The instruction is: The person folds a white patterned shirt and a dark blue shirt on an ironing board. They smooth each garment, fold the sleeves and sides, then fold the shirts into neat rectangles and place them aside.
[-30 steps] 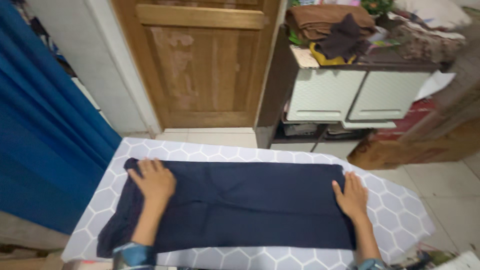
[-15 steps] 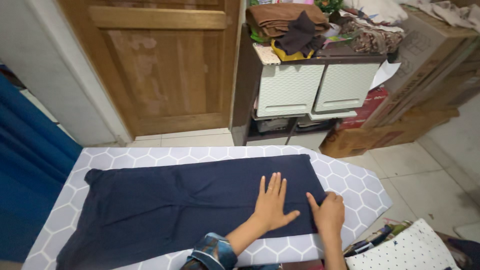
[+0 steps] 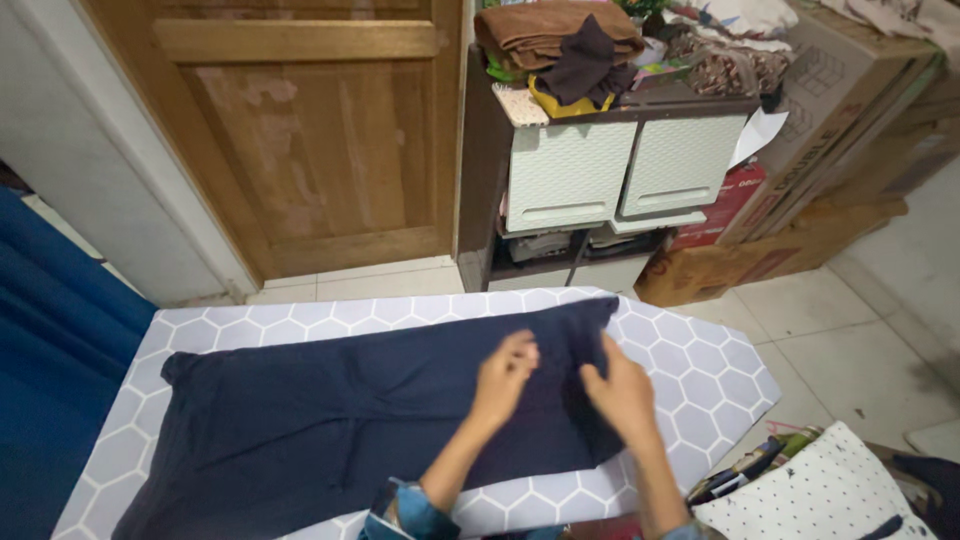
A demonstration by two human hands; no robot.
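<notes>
Nearest you, at the lower right edge, lies one white bag with small dark dots [image 3: 820,490]; beside it something striped pokes out, too blurred to tell; your two sleeves are blue at the cuffs. Your left hand [image 3: 505,372] rests on the one dark navy cloth [image 3: 330,420], fingers curled loosely and close together, pinching the fabric near its right end; your right hand [image 3: 620,392] sits just beside it, fingers bent down onto the cloth's right edge, gripping a fold; whether the fold is fully lifted you cannot tell. The cloth lies spread lengthwise along one ironing board [image 3: 700,370] covered in a grey-and-white hexagon print, its left end reaching toward the blue curtain [image 3: 50,330].

Beyond the board, on the pale floor tiles, stands one dark shelf unit [image 3: 480,170] carrying two white woven-pattern drawers [image 3: 625,165] side by side; on top sits a heap of folded cloths, one brown [image 3: 545,30], one dark, one yellow. To its right lean several brown cardboard boxes [image 3: 830,110], flat and printed, with one red package [image 3: 730,205] tucked below. Farthest left stands one wooden door [image 3: 310,130].
</notes>
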